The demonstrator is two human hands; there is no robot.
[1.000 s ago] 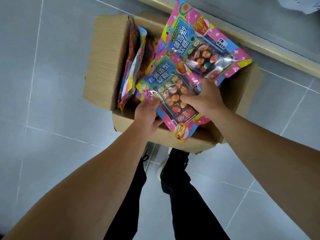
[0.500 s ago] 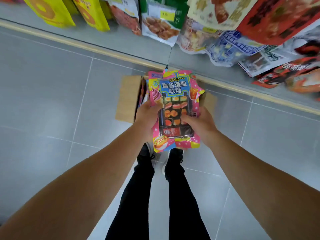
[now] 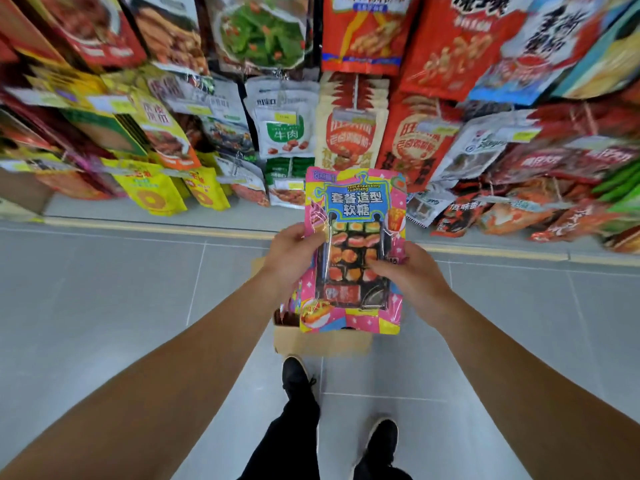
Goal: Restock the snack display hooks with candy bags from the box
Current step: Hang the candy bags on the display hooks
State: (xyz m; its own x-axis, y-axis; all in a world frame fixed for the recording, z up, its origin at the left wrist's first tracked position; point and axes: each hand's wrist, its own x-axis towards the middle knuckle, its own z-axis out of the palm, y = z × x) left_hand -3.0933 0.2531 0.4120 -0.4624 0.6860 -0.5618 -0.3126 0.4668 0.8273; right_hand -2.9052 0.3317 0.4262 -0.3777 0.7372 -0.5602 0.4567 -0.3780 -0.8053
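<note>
Head view: I stand facing the snack display [image 3: 311,98], looking down along both arms.
Left hand [image 3: 292,252]: my fingers curl round the left edge of the candy bag [image 3: 353,251], thumb on its front.
Candy bag: pink, upright, label toward me, held in the air between my hands, in front of the lowest rows of hanging packets and above the box.
Right hand [image 3: 407,275]: it grasps the bag's right edge, fingertips lying on the clear window.
Box [image 3: 322,341]: on the floor [image 3: 104,289] just ahead of my shoes [image 3: 294,372], mostly hidden behind the bag; a few bag edges show at its left side, so I judge stock remains inside.
Progress: this bag is out of the box but not yet on a hook. I cannot make out which hook is free; I judge hanging this bag, and fetching the rest, is left to do.
</note>
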